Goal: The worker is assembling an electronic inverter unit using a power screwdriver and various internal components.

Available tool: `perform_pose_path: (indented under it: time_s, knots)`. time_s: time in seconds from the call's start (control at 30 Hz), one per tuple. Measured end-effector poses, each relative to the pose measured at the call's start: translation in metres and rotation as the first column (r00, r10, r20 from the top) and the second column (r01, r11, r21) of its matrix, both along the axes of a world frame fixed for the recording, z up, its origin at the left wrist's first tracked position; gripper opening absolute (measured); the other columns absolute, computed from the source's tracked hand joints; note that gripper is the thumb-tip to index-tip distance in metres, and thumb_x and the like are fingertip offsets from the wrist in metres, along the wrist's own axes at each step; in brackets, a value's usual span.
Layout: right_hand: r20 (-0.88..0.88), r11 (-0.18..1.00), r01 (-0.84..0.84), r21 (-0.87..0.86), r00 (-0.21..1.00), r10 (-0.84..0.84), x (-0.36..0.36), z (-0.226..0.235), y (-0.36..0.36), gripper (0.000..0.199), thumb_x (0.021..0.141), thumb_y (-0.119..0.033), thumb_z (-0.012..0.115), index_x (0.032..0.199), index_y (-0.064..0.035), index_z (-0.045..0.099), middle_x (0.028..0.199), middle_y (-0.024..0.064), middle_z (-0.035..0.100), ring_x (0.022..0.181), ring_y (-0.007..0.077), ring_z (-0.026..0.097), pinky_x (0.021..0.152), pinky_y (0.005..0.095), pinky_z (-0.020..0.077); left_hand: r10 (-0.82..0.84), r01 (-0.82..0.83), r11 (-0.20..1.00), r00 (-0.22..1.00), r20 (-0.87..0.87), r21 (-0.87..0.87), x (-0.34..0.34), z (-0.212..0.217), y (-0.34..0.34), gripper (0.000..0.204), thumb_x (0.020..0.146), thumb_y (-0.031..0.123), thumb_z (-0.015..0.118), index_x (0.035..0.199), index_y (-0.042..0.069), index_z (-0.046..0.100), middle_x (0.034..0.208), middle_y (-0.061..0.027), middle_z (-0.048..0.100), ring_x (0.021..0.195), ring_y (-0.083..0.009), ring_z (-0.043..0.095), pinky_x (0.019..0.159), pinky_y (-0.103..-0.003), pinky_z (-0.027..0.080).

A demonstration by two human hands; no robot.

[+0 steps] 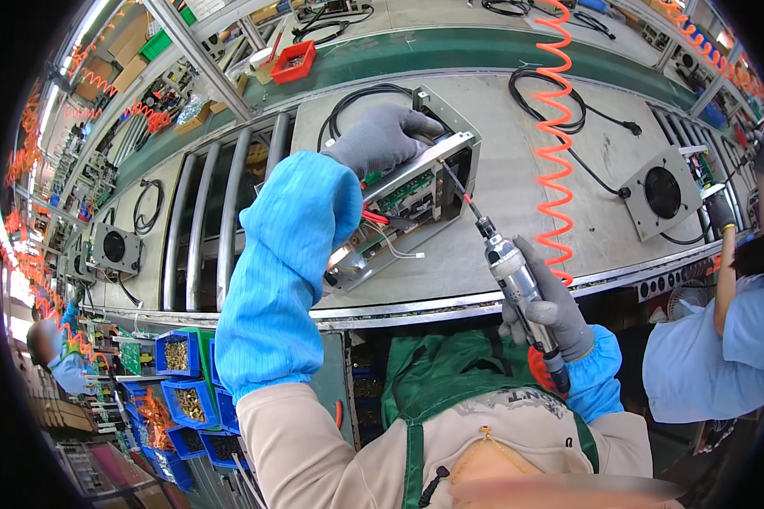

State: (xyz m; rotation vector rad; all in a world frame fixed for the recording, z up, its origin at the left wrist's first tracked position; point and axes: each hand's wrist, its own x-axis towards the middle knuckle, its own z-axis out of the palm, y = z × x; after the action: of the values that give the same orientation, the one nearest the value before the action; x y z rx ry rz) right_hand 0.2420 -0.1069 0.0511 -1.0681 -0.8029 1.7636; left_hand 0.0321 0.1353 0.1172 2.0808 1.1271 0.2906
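Note:
A metal chassis with an open side rests tilted on the work board in front of me. Inside it show a green circuit board, red connectors and loose white wires. My left hand, in a grey glove, is closed over the chassis's upper edge, its fingertips partly hidden. My right hand, also gloved, is wrapped round a silver air screwdriver. The screwdriver's long bit points up and left, its tip at the chassis's right-hand edge panel; contact with a screw cannot be made out.
An orange coiled air hose hangs right of the chassis. Black cables lie behind it. Metal rollers flank the board. A fan unit sits right, near a co-worker. Blue bins of small parts stand lower left.

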Motion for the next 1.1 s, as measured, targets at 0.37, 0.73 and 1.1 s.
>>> perform_pose_path:
  time_s: [0.37, 0.73, 1.1]
  knots:
    - [-0.148, 1.000, 0.023, -0.016, 0.989, -0.025, -0.004, 0.004, -0.008, 0.101, 0.068, -0.026, 0.068, 0.152, -0.0182, 0.012, 0.084, 0.0128, 0.058, 0.058, 0.0169, 0.061, 0.056, 0.0312, 0.0548, -0.090, 0.084, 0.976, 0.996, 0.019, 0.201, -0.006, -0.005, -0.022, 0.041, 0.077, 0.008, 0.065, 0.118, 0.004, 0.064, 0.104, -0.0129, 0.070, 0.088, -0.0176, 0.067, 0.084, -0.028, 0.051]
    - [-0.128, 0.999, 0.003, -0.036, 0.992, -0.008, -0.004, 0.020, -0.012, 0.094, 0.071, -0.023, 0.066, 0.151, -0.0207, 0.017, 0.086, 0.0143, 0.058, 0.054, 0.0172, 0.062, 0.051, 0.0296, 0.0555, 0.001, -0.005, 0.964, 1.000, 0.017, 0.265, -0.001, -0.011, -0.035, 0.039, 0.075, 0.013, 0.064, 0.113, 0.010, 0.068, 0.097, -0.0139, 0.071, 0.086, -0.0245, 0.069, 0.082, -0.029, 0.052]
    - [-0.125, 1.000, -0.003, -0.029, 0.992, -0.001, 0.001, 0.016, -0.007, 0.095, 0.072, -0.031, 0.072, 0.151, -0.0211, 0.020, 0.086, 0.0173, 0.060, 0.052, 0.0202, 0.063, 0.049, 0.0308, 0.0569, -0.045, 0.031, 0.944, 0.998, 0.036, 0.329, -0.001, -0.016, -0.037, 0.045, 0.076, 0.001, 0.062, 0.120, 0.006, 0.062, 0.101, -0.0143, 0.069, 0.089, -0.0179, 0.067, 0.082, -0.028, 0.052]
